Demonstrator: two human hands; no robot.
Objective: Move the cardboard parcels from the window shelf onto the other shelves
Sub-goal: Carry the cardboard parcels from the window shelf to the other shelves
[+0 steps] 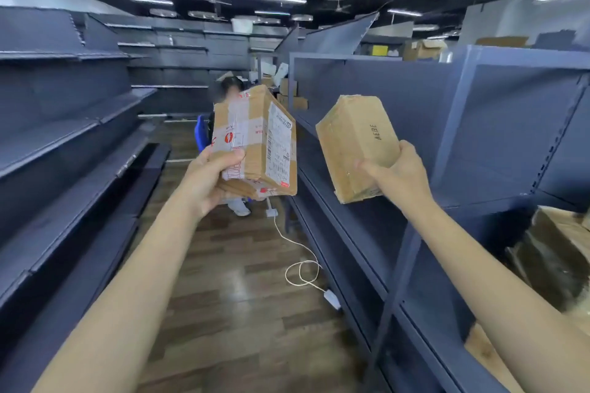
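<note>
Gripping one parcel each: left hand (209,180) taped parcel (255,140), right hand (403,174) plain parcel (356,145).

Bare forearms, sleeveless, no gloves

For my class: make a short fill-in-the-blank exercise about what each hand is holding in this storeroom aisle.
1. The left hand grips the taped parcel bearing a white shipping ____.
2. The right hand holds the plain box printed with dark ____.
3. A white ____ lies looped on the wooden floor.

Missing words: label; letters; cable
</note>
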